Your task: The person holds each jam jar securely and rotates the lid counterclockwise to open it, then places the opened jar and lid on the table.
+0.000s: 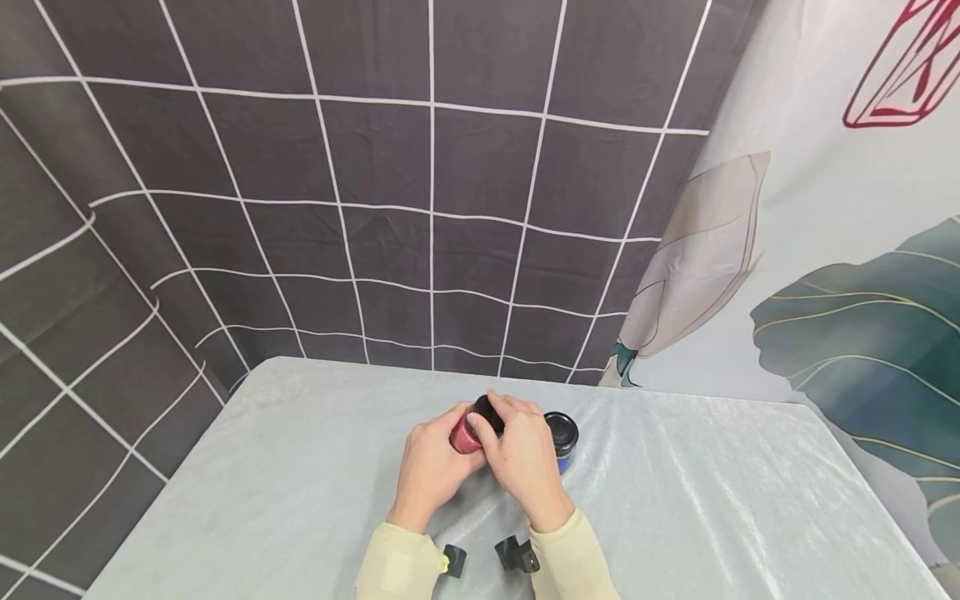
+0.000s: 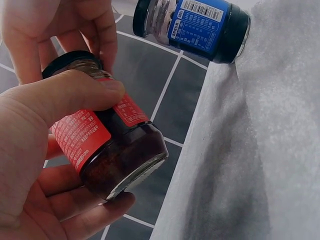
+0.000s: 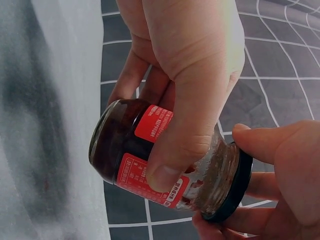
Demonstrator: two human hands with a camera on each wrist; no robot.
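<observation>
A glass jar (image 1: 465, 437) with a red label and dark contents is held tilted above the table. My left hand (image 1: 433, 462) grips its body, the thumb lying across the label in the left wrist view. At the other end, my right hand (image 1: 525, 457) holds the black lid (image 3: 231, 192) by its rim, thumb on one side and fingers on the other. The lid sits on the jar's neck; the upper glass shows smears inside. Just right of my right hand stands a second jar (image 2: 197, 30) with a blue label and a black lid.
Both jars are over a table (image 1: 300, 467) covered in pale grey, velvety cloth. Behind it hangs a dark backdrop (image 1: 382, 150) with white grid lines, and a pale leaf-patterned curtain (image 1: 720, 333) is at the right. Small black devices (image 1: 454, 561) are at the sleeve cuffs.
</observation>
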